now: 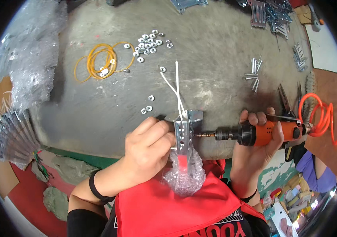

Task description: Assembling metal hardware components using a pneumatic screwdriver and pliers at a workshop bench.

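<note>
A fan of slim grey metal strips (12,136) with frayed white wire ends lies at far left, below a crinkled, glossy sheet of clear bubble wrap (34,55). On the scuffed grey bench (117,91), thin amber-yellow elastic loops (92,63) sit tangled beside a scatter of shiny, ring-shaped silver nuts (148,44).

At the bench's near edge, the person's left hand (148,142), fingers curled tightly together, closes on the left edge of a long, slotted silver metal piece (182,136); the fingertips are partly hidden. The piece, in front of the person's bright red apron (160,209), has a smooth sheen, a row of openings and a red patch lower down. Two slender white wires (177,91) rise from its top, crossing, while clear bubble wrap bunches around its lower end.

To the right, slim silver screws (254,75) lie in a loose pile. Below them, the right hand (261,154) wraps around an orange-and-black power driver (265,134), its copper-toned bit pointing at the piece's right side; whether it touches cannot be told. Dark-handled pliers (283,98) and a coiled, glossy orange hose (328,118) complete the right side.
</note>
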A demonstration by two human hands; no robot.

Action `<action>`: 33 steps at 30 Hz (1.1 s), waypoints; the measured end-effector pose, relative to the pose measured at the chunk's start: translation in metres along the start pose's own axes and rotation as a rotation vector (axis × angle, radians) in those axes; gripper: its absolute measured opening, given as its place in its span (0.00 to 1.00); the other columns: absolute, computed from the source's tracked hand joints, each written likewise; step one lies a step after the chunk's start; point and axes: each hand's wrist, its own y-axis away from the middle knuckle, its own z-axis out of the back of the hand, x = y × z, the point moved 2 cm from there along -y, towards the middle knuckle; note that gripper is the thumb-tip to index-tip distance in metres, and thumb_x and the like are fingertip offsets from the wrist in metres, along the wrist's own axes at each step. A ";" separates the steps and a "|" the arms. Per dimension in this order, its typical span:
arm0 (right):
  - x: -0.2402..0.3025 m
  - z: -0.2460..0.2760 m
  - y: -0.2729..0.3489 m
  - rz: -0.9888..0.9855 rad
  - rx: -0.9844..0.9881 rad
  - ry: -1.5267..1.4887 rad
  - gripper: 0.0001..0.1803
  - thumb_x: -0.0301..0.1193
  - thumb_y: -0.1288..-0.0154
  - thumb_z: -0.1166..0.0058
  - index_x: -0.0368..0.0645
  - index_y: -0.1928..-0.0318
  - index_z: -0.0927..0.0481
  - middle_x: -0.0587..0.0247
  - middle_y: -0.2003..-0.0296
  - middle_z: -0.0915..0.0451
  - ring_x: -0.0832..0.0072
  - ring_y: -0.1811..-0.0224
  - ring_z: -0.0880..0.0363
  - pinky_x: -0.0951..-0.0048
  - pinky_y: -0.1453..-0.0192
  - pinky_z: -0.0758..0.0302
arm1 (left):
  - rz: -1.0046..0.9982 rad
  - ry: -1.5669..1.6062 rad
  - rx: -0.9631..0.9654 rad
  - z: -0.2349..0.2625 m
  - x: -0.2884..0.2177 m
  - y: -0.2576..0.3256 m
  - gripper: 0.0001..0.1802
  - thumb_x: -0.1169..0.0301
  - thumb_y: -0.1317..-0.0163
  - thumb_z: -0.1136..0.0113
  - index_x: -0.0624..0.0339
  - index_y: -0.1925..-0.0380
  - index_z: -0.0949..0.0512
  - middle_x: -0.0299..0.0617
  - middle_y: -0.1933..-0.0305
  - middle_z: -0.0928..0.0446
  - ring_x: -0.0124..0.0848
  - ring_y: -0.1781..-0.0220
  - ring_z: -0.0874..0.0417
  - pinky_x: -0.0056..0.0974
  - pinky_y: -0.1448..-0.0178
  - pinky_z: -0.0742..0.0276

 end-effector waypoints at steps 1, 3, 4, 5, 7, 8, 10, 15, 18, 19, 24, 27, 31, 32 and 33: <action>0.001 -0.001 -0.002 0.016 0.002 -0.005 0.22 0.45 0.34 0.47 0.45 0.49 0.33 0.67 0.66 0.31 0.73 0.60 0.30 0.59 0.36 0.38 | -0.011 0.011 -0.011 0.000 0.000 -0.001 0.13 0.81 0.69 0.40 0.60 0.76 0.25 0.39 0.71 0.28 0.36 0.72 0.27 0.36 0.76 0.30; 0.003 -0.004 -0.003 0.020 0.019 -0.010 0.22 0.45 0.33 0.48 0.44 0.47 0.32 0.67 0.66 0.30 0.73 0.60 0.30 0.60 0.35 0.38 | -0.002 -0.007 0.026 0.005 -0.002 0.000 0.14 0.81 0.67 0.39 0.60 0.74 0.24 0.40 0.71 0.28 0.37 0.71 0.26 0.38 0.74 0.29; 0.004 -0.003 -0.004 0.029 -0.014 -0.006 0.23 0.45 0.33 0.48 0.44 0.47 0.32 0.67 0.66 0.30 0.73 0.59 0.29 0.60 0.35 0.37 | 0.021 0.018 0.000 0.007 -0.002 0.001 0.12 0.81 0.63 0.38 0.61 0.73 0.23 0.41 0.70 0.27 0.38 0.71 0.25 0.39 0.73 0.29; 0.005 -0.002 -0.005 0.040 -0.047 -0.002 0.23 0.45 0.34 0.48 0.44 0.46 0.32 0.67 0.66 0.30 0.73 0.59 0.29 0.60 0.36 0.37 | 0.042 0.043 -0.025 0.010 -0.003 0.001 0.11 0.82 0.60 0.37 0.62 0.73 0.23 0.42 0.68 0.26 0.38 0.71 0.25 0.40 0.72 0.28; 0.012 0.002 -0.005 0.067 -0.033 -0.006 0.23 0.45 0.32 0.50 0.43 0.45 0.31 0.67 0.66 0.30 0.73 0.59 0.29 0.61 0.39 0.34 | 0.148 0.130 0.038 0.023 -0.024 0.006 0.20 0.77 0.56 0.35 0.63 0.60 0.28 0.44 0.69 0.25 0.40 0.71 0.23 0.40 0.70 0.27; 0.018 0.004 -0.002 0.101 -0.012 0.035 0.24 0.45 0.32 0.50 0.42 0.45 0.32 0.67 0.66 0.30 0.72 0.59 0.28 0.62 0.40 0.33 | 0.273 0.231 0.115 0.029 -0.040 0.012 0.31 0.72 0.52 0.33 0.65 0.47 0.34 0.45 0.70 0.25 0.42 0.70 0.21 0.41 0.67 0.25; 0.031 0.002 0.006 0.169 0.037 0.086 0.25 0.44 0.31 0.53 0.40 0.42 0.34 0.66 0.65 0.29 0.72 0.59 0.28 0.64 0.44 0.31 | 0.256 0.259 0.170 0.023 -0.048 0.019 0.53 0.65 0.47 0.32 0.67 0.29 0.56 0.49 0.72 0.23 0.48 0.71 0.18 0.44 0.64 0.23; 0.131 0.027 -0.007 0.369 0.120 0.866 0.27 0.34 0.32 0.49 0.37 0.37 0.38 0.62 0.66 0.26 0.74 0.66 0.28 0.71 0.56 0.29 | 0.629 0.429 0.276 0.030 -0.037 0.028 0.41 0.72 0.42 0.42 0.64 0.29 0.50 0.56 0.57 0.23 0.52 0.59 0.18 0.45 0.52 0.23; 0.183 0.077 -0.040 0.666 0.009 1.589 0.32 0.25 0.37 0.45 0.35 0.34 0.39 0.51 0.49 0.26 0.67 0.47 0.27 0.69 0.39 0.33 | 0.301 0.596 0.079 0.044 -0.033 0.033 0.26 0.79 0.38 0.48 0.65 0.38 0.32 0.50 0.56 0.24 0.39 0.61 0.23 0.41 0.57 0.27; 0.190 0.082 -0.044 0.657 -0.012 1.743 0.34 0.24 0.39 0.45 0.34 0.33 0.41 0.47 0.42 0.29 0.62 0.41 0.29 0.68 0.35 0.37 | 0.284 0.598 0.064 0.053 -0.032 0.029 0.26 0.79 0.38 0.48 0.65 0.38 0.32 0.50 0.56 0.24 0.39 0.61 0.23 0.41 0.57 0.27; 0.192 0.125 -0.053 0.640 -0.307 2.152 0.30 0.19 0.44 0.46 0.36 0.38 0.32 0.43 0.41 0.31 0.49 0.37 0.35 0.57 0.32 0.40 | 0.023 0.244 0.141 0.092 -0.033 0.021 0.25 0.80 0.47 0.43 0.59 0.46 0.23 0.44 0.62 0.23 0.38 0.64 0.24 0.38 0.60 0.27; 0.152 0.013 0.013 0.954 0.098 1.784 0.30 0.25 0.48 0.39 0.39 0.41 0.28 0.45 0.43 0.30 0.49 0.37 0.35 0.57 0.33 0.39 | -0.108 -0.090 0.201 0.107 -0.051 0.010 0.26 0.77 0.54 0.40 0.50 0.50 0.20 0.37 0.67 0.26 0.32 0.66 0.25 0.35 0.65 0.28; 0.046 -0.106 0.063 0.513 1.215 1.674 0.33 0.40 0.62 0.26 0.45 0.52 0.22 0.56 0.55 0.21 0.58 0.51 0.22 0.63 0.47 0.26 | -0.289 -0.318 0.196 0.121 -0.062 0.003 0.27 0.68 0.58 0.38 0.45 0.51 0.20 0.36 0.63 0.26 0.29 0.64 0.24 0.35 0.62 0.27; 0.020 -0.098 0.057 0.237 1.164 1.611 0.30 0.40 0.58 0.28 0.44 0.52 0.22 0.56 0.59 0.20 0.60 0.60 0.19 0.66 0.54 0.23 | -0.334 -0.404 0.004 0.128 -0.062 -0.001 0.26 0.68 0.58 0.38 0.47 0.51 0.20 0.37 0.60 0.24 0.31 0.61 0.23 0.36 0.59 0.26; 0.000 -0.097 0.051 0.098 1.196 1.498 0.27 0.36 0.50 0.32 0.41 0.49 0.24 0.57 0.59 0.20 0.65 0.62 0.18 0.67 0.58 0.22 | -0.386 -0.476 -0.193 0.136 -0.059 -0.005 0.26 0.68 0.58 0.38 0.48 0.52 0.19 0.39 0.57 0.23 0.33 0.57 0.22 0.37 0.56 0.24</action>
